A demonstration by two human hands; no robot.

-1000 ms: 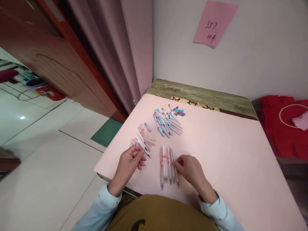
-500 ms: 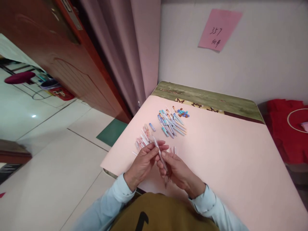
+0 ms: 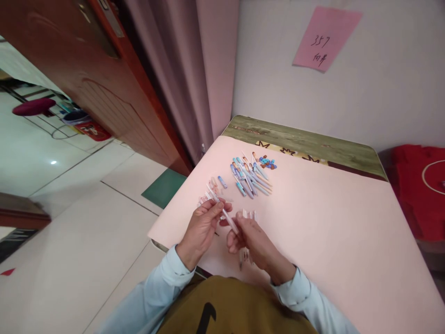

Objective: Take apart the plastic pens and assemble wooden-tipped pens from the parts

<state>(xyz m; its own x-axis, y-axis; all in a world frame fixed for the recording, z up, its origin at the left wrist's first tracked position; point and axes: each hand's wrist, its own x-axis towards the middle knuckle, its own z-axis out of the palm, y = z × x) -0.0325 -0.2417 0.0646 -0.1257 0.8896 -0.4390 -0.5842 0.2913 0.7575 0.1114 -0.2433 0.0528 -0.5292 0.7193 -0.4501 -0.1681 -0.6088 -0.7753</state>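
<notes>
A slim whitish pen (image 3: pixel 227 217) slants between my two hands above the near part of the table. My left hand (image 3: pixel 203 222) pinches its upper part between thumb and fingers. Around the pen's lower end, my right hand (image 3: pixel 259 241) has its fingers curled; the exact contact is partly hidden. Pale pink pen parts (image 3: pixel 213 184) lie just beyond my left hand, partly covered by it. Several pale pens lie beneath my right hand, their dark tips (image 3: pixel 246 255) showing on the near side.
Farther back lies a pile of blue, purple and orange pens (image 3: pixel 250 175), beside small blue and brown pieces (image 3: pixel 267 162). One blue cap (image 3: pixel 222 182) lies apart. Pink paper (image 3: pixel 330 222) covers the table. A wooden door (image 3: pixel 114 88) and curtain (image 3: pixel 187 69) stand at left.
The pen has shifted slightly up and left and tilts more. My right hand's grip has moved to its lower end, and the thumb is lifted higher. The view has turned slightly.
</notes>
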